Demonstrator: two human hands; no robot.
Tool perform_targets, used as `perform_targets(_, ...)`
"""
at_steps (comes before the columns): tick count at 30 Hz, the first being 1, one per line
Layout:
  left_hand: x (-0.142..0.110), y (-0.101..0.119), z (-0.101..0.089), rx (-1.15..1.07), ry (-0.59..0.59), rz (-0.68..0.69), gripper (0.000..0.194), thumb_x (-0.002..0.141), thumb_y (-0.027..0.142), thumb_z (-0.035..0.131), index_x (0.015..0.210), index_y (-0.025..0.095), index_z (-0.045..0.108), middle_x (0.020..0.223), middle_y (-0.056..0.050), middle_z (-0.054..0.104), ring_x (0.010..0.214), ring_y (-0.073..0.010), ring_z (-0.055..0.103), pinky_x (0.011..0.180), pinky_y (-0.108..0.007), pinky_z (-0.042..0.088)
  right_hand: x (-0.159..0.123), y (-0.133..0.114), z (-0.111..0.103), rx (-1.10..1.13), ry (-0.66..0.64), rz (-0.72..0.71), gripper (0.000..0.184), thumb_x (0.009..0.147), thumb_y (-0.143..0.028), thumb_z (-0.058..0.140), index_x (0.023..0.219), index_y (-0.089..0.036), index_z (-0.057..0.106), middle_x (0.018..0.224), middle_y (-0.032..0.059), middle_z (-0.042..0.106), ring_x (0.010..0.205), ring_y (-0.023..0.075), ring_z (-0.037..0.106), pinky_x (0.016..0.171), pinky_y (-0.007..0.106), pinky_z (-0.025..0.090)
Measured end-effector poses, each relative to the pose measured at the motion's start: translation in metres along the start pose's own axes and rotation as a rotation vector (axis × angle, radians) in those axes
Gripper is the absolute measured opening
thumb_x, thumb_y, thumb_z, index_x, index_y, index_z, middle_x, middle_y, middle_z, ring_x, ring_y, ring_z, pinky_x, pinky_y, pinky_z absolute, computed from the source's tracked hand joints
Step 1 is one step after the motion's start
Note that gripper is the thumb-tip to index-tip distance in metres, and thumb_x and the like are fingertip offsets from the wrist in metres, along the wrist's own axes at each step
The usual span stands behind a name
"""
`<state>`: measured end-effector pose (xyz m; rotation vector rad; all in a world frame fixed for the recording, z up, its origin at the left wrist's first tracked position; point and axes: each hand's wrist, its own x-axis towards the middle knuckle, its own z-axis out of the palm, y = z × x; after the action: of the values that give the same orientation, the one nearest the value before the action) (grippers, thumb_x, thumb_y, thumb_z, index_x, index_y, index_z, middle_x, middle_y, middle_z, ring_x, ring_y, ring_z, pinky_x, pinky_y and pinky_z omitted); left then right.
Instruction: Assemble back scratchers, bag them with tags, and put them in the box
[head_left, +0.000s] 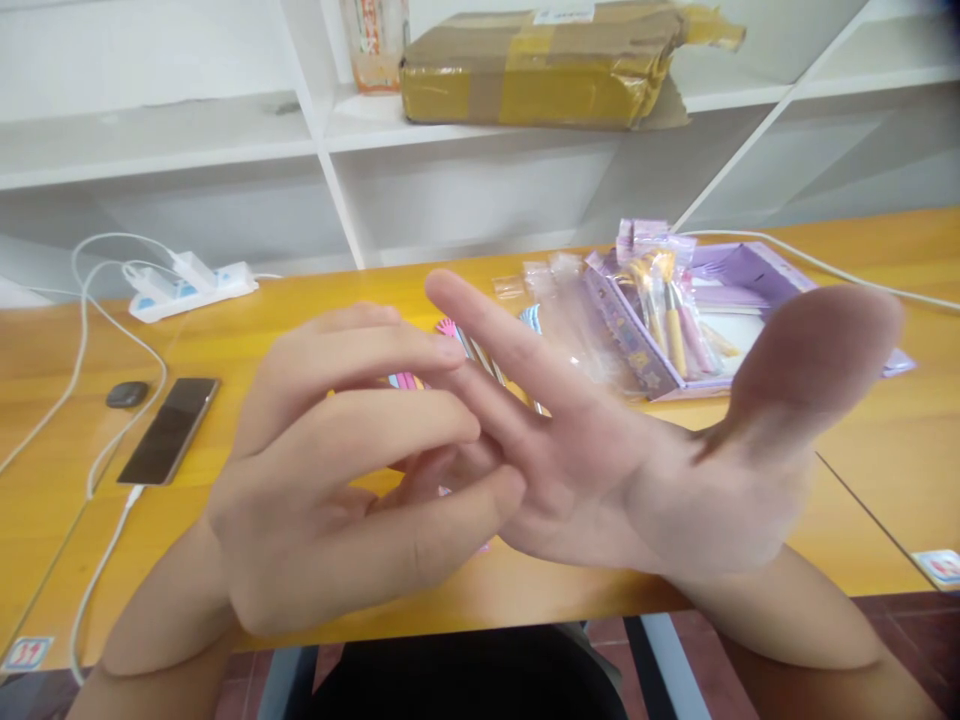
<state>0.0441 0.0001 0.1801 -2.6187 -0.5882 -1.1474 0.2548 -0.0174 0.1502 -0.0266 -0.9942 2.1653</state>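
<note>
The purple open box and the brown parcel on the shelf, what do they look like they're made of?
The purple open box looks like printed cardboard with a slight sheen: thin flat walls, pattern on the side. The brown parcel looks like corrugated cardboard wrapped in glossy tan tape, crumpled and torn at one end. Both are guesses from the look alone.

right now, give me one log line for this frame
left hand: fingers on right hand's fingers | right hand: palm open, empty | behind: purple box of brushes, striped bits | left: phone, power strip
</note>
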Motion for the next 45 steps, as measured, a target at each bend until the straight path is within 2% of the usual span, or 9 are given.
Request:
perform_targets(4, 0.0, -0.003, 0.001, -0.073, 0.031, -0.025, 0.029, 0.1, 0.014, 0.073, 0.079, 0.034, 0.076, 0.102, 0.01, 0.074, 0.119, -0.0152, 0.069, 0.119, -0.043, 0.06, 0.001, -0.001, 0.002, -0.026, 0.03, -0.033, 0.104, 0.087, -0.1, 0.034, 0.174, -0.044, 0.026, 0.177, 0.0014, 0.04, 0.164, 0.0295, 0.032, 0.128, 0.051, 0.037)
perform_targets(10, -0.006, -0.008, 0.003, -0.088, 0.024, 0.021, 0.025, 0.107, 0.02, 0.067, 0.096, 0.037, 0.082, 0.115, 0.01, 0.076, 0.132, -0.0148, 0.065, 0.124, -0.043, 0.056, 0.001, 0.003, 0.0, -0.11, 0.036, -0.065, 0.102, 0.087, -0.1, 0.034, 0.174, -0.047, 0.026, 0.172, 0.0008, 0.047, 0.161, 0.0266, 0.037, 0.121, 0.044, 0.044)
perform_targets(13, -0.005, -0.004, 0.006, -0.091, 0.005, -0.084, 0.023, 0.111, 0.03, 0.064, 0.093, 0.036, 0.077, 0.11, 0.01, 0.075, 0.13, -0.0125, 0.065, 0.125, -0.042, 0.053, 0.0, -0.001, 0.0, -0.124, 0.031, -0.035, 0.104, 0.087, -0.1, 0.036, 0.175, -0.045, 0.025, 0.169, 0.0024, 0.05, 0.156, 0.0274, 0.044, 0.117, 0.042, 0.047)
perform_targets(16, -0.003, -0.002, 0.01, -0.122, -0.013, -0.175, 0.008, 0.105, 0.034, 0.072, 0.097, 0.033, 0.071, 0.111, 0.008, 0.076, 0.122, -0.014, 0.069, 0.124, -0.042, 0.053, -0.002, -0.005, 0.001, -0.11, 0.046, -0.01, 0.11, 0.085, -0.101, 0.039, 0.176, -0.043, 0.022, 0.167, 0.0034, 0.053, 0.151, 0.0279, 0.048, 0.117, 0.042, 0.048)
perform_targets(21, -0.002, -0.002, 0.014, -0.122, 0.014, -0.141, 0.008, 0.101, 0.028, 0.074, 0.103, 0.031, 0.067, 0.107, 0.008, 0.076, 0.117, -0.0141, 0.07, 0.122, -0.041, 0.052, -0.004, -0.008, 0.001, -0.104, 0.047, 0.044, 0.109, 0.083, -0.103, 0.034, 0.175, -0.046, 0.022, 0.164, 0.0019, 0.055, 0.147, 0.0278, 0.05, 0.113, 0.042, 0.05)
perform_targets(27, -0.003, -0.006, 0.017, -0.116, 0.045, -0.072, 0.019, 0.101, 0.015, 0.064, 0.092, 0.032, 0.068, 0.103, 0.008, 0.074, 0.12, -0.0129, 0.069, 0.122, -0.041, 0.05, -0.002, -0.005, 0.0, -0.03, 0.024, -0.029, 0.106, 0.088, -0.099, 0.032, 0.176, -0.039, 0.022, 0.163, 0.0044, 0.052, 0.153, 0.0234, 0.044, 0.122, 0.041, 0.04)
perform_targets(34, -0.001, -0.006, 0.018, -0.051, 0.021, -0.033, 0.027, 0.105, 0.021, 0.061, 0.086, 0.036, 0.072, 0.099, 0.004, 0.071, 0.118, -0.0162, 0.069, 0.112, -0.044, 0.057, -0.001, -0.005, 0.0, -0.023, 0.007, -0.04, 0.108, 0.089, -0.099, 0.031, 0.177, -0.037, 0.017, 0.162, 0.006, 0.053, 0.157, 0.0244, 0.041, 0.127, 0.045, 0.036)
perform_targets(41, -0.004, -0.002, 0.023, -0.097, 0.037, -0.179, 0.009, 0.105, 0.027, 0.066, 0.099, 0.033, 0.068, 0.105, 0.004, 0.075, 0.111, -0.0178, 0.071, 0.118, -0.043, 0.055, -0.002, -0.006, 0.001, 0.003, 0.01, -0.022, 0.106, 0.087, -0.1, 0.034, 0.172, -0.037, 0.033, 0.161, 0.0038, 0.058, 0.152, 0.025, 0.049, 0.124, 0.042, 0.042)
perform_targets(45, -0.004, -0.005, 0.023, -0.091, 0.017, -0.072, 0.024, 0.104, 0.017, 0.06, 0.091, 0.035, 0.069, 0.098, 0.007, 0.073, 0.118, -0.0152, 0.069, 0.122, -0.043, 0.049, 0.0, 0.001, -0.004, 0.023, -0.039, -0.119, 0.103, 0.087, -0.098, 0.034, 0.167, -0.034, 0.043, 0.158, 0.0033, 0.06, 0.152, 0.0225, 0.048, 0.127, 0.037, 0.04)
